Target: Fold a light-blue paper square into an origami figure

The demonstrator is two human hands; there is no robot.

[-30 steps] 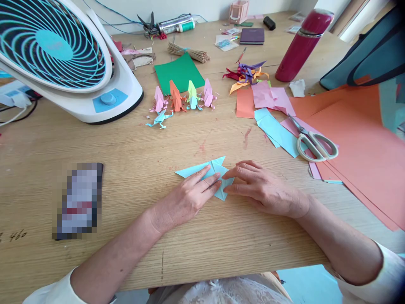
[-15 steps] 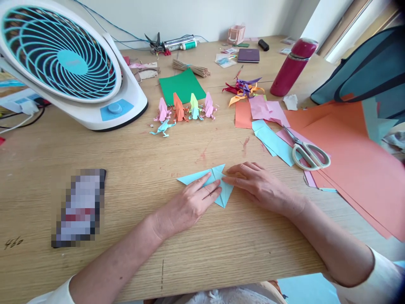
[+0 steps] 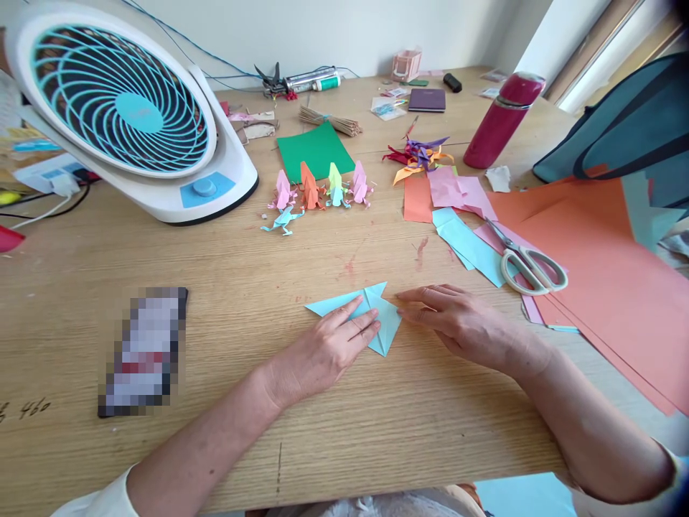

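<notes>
A light blue sheet of origami paper [image 3: 388,316], folded into pointed triangular flaps, lies on the wooden table. My left hand [image 3: 339,341] rests flat over its left and middle part with the fingers stretched out, pressing it down and hiding some of the folds. Just to the right of the paper is my right hand [image 3: 457,316], its fingers extended and the fingertips close to the paper's right corner. Beyond my hands stand several folded paper figures [image 3: 308,188] in pink, orange and green, with a blue one [image 3: 283,220] in front of them.
A white fan [image 3: 226,165] stands at the back left, and a blurred flat object [image 3: 145,352] lies at the left. To the right are scissors [image 3: 532,269] on paper pieces, large orange sheets [image 3: 603,287], a red flask [image 3: 500,122] and a teal bag [image 3: 635,122].
My right hand has slid right, off the paper's right flap, leaving that corner uncovered. My left hand stays on the paper. The whole view has shifted slightly.
</notes>
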